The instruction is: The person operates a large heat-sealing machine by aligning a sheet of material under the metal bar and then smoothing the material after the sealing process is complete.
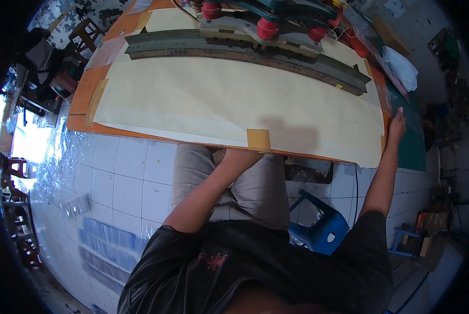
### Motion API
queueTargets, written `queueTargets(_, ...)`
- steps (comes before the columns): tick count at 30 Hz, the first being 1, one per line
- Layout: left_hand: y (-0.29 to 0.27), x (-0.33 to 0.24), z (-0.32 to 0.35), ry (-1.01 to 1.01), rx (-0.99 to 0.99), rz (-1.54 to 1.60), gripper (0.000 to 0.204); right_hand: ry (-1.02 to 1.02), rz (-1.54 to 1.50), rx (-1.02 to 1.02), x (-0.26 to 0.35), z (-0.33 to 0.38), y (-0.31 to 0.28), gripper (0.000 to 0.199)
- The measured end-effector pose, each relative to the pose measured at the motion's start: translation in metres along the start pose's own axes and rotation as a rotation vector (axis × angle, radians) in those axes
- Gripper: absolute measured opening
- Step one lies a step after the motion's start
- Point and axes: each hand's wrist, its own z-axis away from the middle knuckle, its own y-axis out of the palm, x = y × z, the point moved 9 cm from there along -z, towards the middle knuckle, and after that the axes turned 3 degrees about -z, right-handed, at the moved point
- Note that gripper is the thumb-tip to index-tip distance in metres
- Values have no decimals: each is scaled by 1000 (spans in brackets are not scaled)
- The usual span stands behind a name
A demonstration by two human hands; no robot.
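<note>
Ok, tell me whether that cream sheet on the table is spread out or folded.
Spread. The sheet lies flat across the table, its edges held by tape.

Beyond the curved metal rail [245, 52] stands a machine with red rollers [266, 26]; a blue plastic stool [320, 225] sits on the white tiled floor [119, 178] well below the rail.

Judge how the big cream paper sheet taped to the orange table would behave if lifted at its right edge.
The cream sheet looks thin and flat, so probably floppy and light. Tape patches at its edges would likely resist lifting. The right hand rests at its corner; tearing seems possible.
</note>
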Motion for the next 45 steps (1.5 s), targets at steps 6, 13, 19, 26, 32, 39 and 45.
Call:
queueTargets(6, -12, -5, -1, -1, -91, -1, 12, -30, -7, -3, 3, 1, 0, 67)
queueTargets(13, -19, -9, 0, 40, -148, -18, 13, -20, -38, -4, -3, -3, 2, 65)
queueTargets(19, -16, -7, 0, 26, -125, 0, 13, -17, -21, -2, -4, -3, 2, 66)
queueTargets(26, -22, -10, -1, 13, -165, 31, 10, -22, -30, 6, 1, 1, 0, 67)
queueTargets(32, -27, -14, -2, 48, -235, 7, 9, -27, -13, 1, -1, -1, 2, 68)
queueTargets(39, -24, -16, -2, 59, -185, -16, 11, -6, -29, 16, -4, -2, 2, 70)
queueTargets(45, -20, -13, -5, 29, -134, 53, 11, -4, 39, 30, -12, -7, 9, 72)
